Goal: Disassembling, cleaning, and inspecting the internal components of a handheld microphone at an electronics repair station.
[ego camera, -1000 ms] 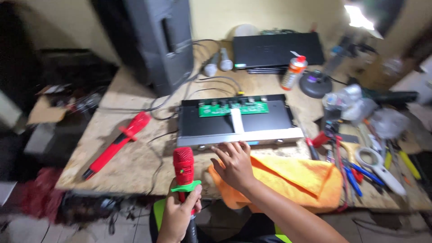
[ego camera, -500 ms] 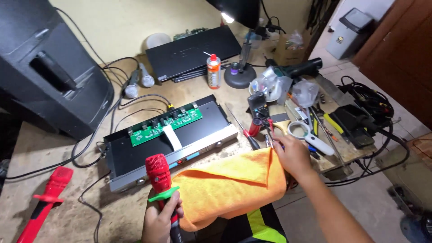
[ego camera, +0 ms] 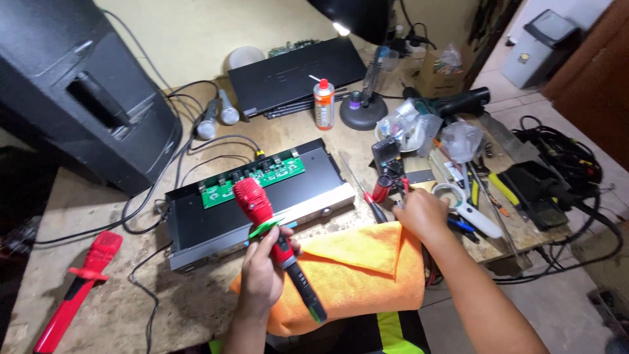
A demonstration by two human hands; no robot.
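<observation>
Big black speaker [ego camera: 78, 92] looms over the far left of the worktop [ego camera: 196, 301], and in the middle sits an open black audio unit [ego camera: 262, 203], lid off, green circuit board [ego camera: 252, 177] showing along its back edge. Near the front edge, an orange cloth [ego camera: 357, 275] lies spread and folded over. The left hand [ego camera: 262, 272] is wrapped tight round a red microphone [ego camera: 272, 233], head tilted up and away over the unit, a green band about its neck. The right hand [ego camera: 422, 213] rests curled at the cloth's far corner, just beside a red-handled screwdriver [ego camera: 373, 196]; I cannot tell whether it grips anything. A magnifying glass [ego camera: 462, 203] lies just beyond it among scattered tools.
</observation>
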